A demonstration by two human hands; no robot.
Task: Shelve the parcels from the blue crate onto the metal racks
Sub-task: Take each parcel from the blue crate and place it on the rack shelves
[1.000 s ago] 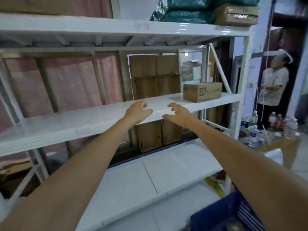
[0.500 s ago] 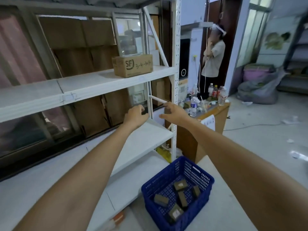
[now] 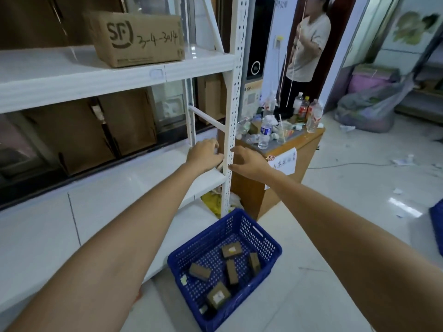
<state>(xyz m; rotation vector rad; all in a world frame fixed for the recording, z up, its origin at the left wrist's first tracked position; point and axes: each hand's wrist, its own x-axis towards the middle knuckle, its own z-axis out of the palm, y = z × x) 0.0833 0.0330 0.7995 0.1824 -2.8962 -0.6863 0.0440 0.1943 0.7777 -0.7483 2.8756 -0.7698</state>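
Below the outstretched hands, the blue crate (image 3: 224, 264) sits on the floor at the foot of the metal rack (image 3: 236, 97), with five small brown parcels (image 3: 231, 250) lying loose inside. Left hand (image 3: 203, 155) and right hand (image 3: 248, 161) reach toward the rack's perforated upright, one on each side, fingers relaxed and holding nothing. Above the crate, a cardboard box (image 3: 137, 38) marked SF rests on the rack's upper shelf.
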